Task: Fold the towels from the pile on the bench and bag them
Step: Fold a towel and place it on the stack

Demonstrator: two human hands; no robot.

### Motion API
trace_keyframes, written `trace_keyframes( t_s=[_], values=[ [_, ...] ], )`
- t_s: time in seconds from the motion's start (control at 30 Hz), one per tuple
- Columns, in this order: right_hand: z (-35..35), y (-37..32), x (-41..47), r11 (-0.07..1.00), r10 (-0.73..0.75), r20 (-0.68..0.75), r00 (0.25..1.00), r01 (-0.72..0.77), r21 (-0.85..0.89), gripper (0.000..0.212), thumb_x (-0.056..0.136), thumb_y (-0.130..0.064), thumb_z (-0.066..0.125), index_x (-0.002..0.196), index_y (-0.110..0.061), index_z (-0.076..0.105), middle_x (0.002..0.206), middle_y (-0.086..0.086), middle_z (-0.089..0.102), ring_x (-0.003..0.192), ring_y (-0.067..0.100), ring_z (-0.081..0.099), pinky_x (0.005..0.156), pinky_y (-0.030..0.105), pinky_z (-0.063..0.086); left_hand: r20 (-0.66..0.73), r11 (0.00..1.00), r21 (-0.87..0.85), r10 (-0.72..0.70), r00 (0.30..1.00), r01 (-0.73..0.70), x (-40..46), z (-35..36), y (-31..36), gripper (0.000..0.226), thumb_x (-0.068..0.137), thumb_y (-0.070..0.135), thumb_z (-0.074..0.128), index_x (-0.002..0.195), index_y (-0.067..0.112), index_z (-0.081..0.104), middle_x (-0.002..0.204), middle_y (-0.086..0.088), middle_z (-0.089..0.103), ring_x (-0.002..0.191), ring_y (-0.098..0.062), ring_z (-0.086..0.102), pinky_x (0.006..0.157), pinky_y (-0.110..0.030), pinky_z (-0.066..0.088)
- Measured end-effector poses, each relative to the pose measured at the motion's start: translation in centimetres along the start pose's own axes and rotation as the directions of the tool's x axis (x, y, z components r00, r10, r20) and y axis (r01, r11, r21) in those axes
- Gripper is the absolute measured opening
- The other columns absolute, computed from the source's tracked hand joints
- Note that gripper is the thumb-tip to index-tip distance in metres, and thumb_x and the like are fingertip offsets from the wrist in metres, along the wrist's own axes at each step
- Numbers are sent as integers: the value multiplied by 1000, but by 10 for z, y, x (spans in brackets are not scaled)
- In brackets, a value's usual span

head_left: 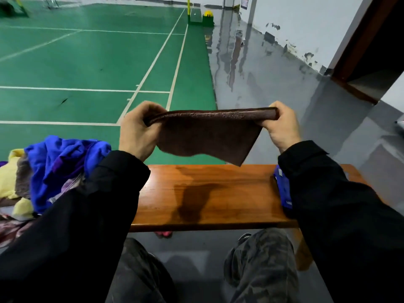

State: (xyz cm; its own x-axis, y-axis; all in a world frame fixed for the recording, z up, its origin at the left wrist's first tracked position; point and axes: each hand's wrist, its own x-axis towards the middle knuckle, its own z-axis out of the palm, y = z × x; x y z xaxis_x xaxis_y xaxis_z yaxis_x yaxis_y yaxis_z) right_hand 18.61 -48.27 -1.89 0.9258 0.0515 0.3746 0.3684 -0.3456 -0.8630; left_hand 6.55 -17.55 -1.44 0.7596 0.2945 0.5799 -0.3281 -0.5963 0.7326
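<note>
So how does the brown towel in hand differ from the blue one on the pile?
The brown towel is held up above the bench, pinched at its top corners by the left hand and right hand; the blue towel lies untouched on the pile. The brown towel hangs flat and doubled over; the blue towel is crumpled. Both look like soft cloth.

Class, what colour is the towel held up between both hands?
Dark brown towel, plain, seen in the head view.

Green court floor with white lines; yellow post; grey floor; white wall.
</note>
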Motion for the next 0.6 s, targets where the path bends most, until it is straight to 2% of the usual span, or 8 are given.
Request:
trace_keyframes(
  t_s=[0.13,0.2,0.27,0.33,0.43,0.5,0.53,0.6],
  values=[
    [-12,22,-41,991,-21,128,991,4,130,47,74,22,69,80,-22,54,76,-8,58,72,-2,54,71,14,47,67,997,-69,48,997,-43,-47,-6,-6,42,83,-4,68,96,36,70,92,18,74,92,-3,70,86,-20,52],
    [-14,55,-75,999,17,269,963,-26,30,45,72,16,71,82,-26,61,75,-11,65,74,0,58,75,17,47,171,999,-32,26,985,-21,-86,-5,-26,42,85,-3,72,97,37,70,95,27,72,91,3,69,85,-15,51],
    [-9,93,-112,990,111,416,902,-64,-127,32,66,-1,68,78,-30,65,74,-6,66,74,5,58,75,26,46,282,995,98,-45,958,18,-133,3,-58,40,82,-6,73,96,32,72,88,33,69,85,12,65,79,-10,50],
    [-3,123,-145,948,262,522,812,-116,-295,22,65,-13,66,76,-31,63,70,-7,61,70,8,55,70,30,44,413,966,251,-167,895,64,-178,12,-94,36,81,-5,73,97,27,75,83,26,69,83,8,66,77,-22,54],
    [4,142,-174,891,373,541,754,-127,-437,27,79,-15,74,78,-37,59,74,-16,64,76,4,60,71,19,45,528,936,325,-299,794,136,-218,16,-127,28,85,6,72,102,28,72,95,17,71,91,-2,69,83,-31,56],
    [8,141,-176,906,359,496,791,-168,-388,25,87,-15,72,87,-37,60,85,-21,67,83,-7,61,71,9,43,496,947,283,-279,822,151,-223,16,-130,23,86,12,72,105,25,72,104,16,71,105,0,65,91,-29,54],
    [10,140,-172,912,355,456,816,-194,-362,21,89,-16,71,92,-35,61,89,-20,68,86,-7,61,73,10,44,471,953,258,-268,841,160,-219,16,-127,19,87,14,72,104,23,72,106,17,71,110,2,64,93,-25,52],
    [13,142,-163,918,356,372,857,-246,-312,15,91,-18,69,98,-30,62,94,-13,70,89,3,64,79,20,51,432,953,197,-295,853,229,-208,18,-117,10,89,14,72,94,22,71,91,22,72,95,7,66,80,-16,52]
  ],
)
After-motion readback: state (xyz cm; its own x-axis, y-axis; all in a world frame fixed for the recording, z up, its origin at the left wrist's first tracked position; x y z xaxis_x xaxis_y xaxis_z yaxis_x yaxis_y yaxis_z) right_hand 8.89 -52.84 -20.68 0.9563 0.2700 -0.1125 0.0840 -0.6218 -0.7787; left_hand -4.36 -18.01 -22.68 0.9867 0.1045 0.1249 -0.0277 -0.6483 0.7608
